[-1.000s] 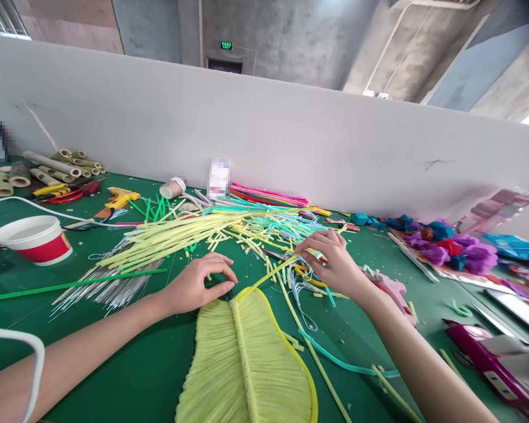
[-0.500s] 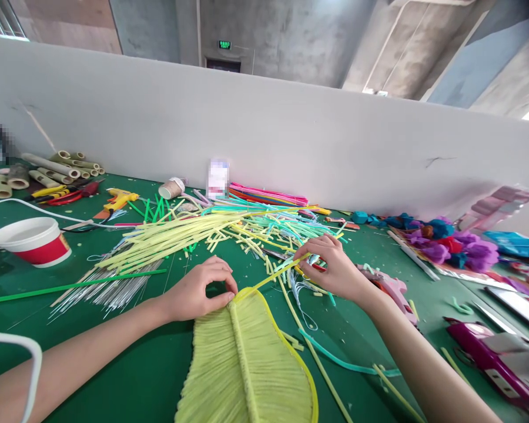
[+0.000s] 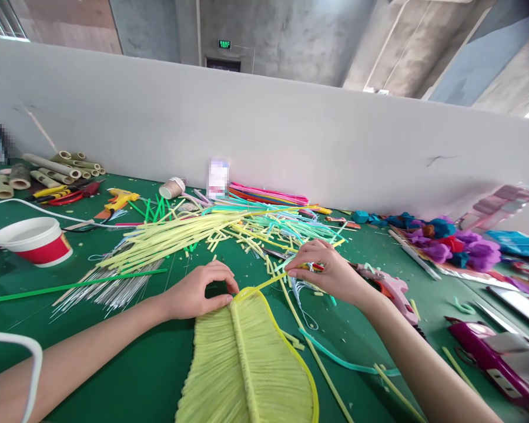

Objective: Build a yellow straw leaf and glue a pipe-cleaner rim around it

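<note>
A large yellow-green leaf (image 3: 247, 364) made of pipe cleaners lies at the near middle, its lower end cut off by the frame. My left hand (image 3: 203, 291) pinches the leaf's top edge between thumb and fingertips. Along the leaf's right side runs a brighter yellow pipe cleaner (image 3: 271, 284) as a border, and its free end reaches up to my right hand (image 3: 321, 270). The thumb and fingers of that hand are closed on this strip, holding it taut above the table. The leaf's left edge shows no such border.
Behind the hands lies a pile of yellow pipe cleaners (image 3: 189, 232). To the left are a paper cup (image 3: 33, 241), a yellow glue gun (image 3: 121, 200) and bamboo pieces (image 3: 62, 170). A pink glue gun (image 3: 392, 288) and a magenta device (image 3: 498, 358) lie right.
My right hand has slid left and slightly down along the yellow pipe cleaner, closer to the leaf's tip. My left hand has stayed at the top edge.
</note>
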The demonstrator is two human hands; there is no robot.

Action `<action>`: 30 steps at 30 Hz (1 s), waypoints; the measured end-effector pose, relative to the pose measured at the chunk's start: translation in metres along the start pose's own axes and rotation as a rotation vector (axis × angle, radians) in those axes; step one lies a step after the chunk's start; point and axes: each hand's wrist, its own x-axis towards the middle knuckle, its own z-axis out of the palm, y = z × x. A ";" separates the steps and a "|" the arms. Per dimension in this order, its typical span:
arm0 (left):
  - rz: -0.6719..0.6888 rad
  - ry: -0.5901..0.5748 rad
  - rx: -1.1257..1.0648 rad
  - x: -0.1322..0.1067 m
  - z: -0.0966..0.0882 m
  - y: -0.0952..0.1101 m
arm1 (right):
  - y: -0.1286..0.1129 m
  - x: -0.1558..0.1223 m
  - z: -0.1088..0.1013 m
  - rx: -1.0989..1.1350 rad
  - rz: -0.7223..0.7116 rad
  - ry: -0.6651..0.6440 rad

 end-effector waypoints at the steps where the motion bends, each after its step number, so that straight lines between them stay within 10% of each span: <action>1: 0.002 -0.018 -0.017 0.000 -0.001 0.000 | 0.000 0.000 0.001 -0.015 0.003 -0.002; 21: -0.027 -0.050 -0.072 0.000 -0.001 -0.002 | -0.012 0.000 0.018 0.119 0.063 -0.124; 30: -0.042 -0.050 -0.092 0.000 -0.002 -0.003 | -0.039 0.012 0.033 -0.039 -0.209 -0.143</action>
